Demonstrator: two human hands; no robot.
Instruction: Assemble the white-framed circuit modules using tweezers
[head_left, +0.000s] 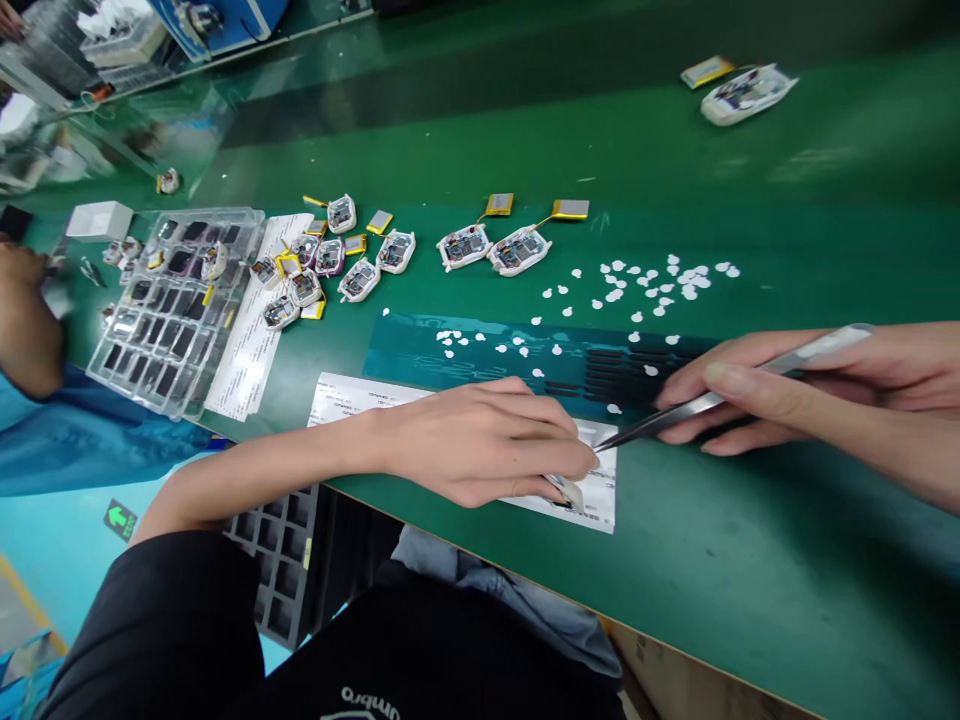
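Steel tweezers (720,395) are pinched between the thumb and fingers of the right hand (787,390), their tip meeting the fingertips of the left hand (487,440) above a white printed sheet (600,495) near the front edge of the green bench (750,560). The left hand is closed on a small pale part (568,491), pressed down onto the sheet; most of the part is hidden under the fingers. Just behind the hands lies a teal liner strip (480,355), with small white stickers (652,285) scattered on and beyond it. Further back, open device housings with yellow-tabbed batteries (495,245) lie in a loose group. At the left stands a clear compartment tray (172,310), and another person's arm in a blue sleeve (75,430) rests beside it.
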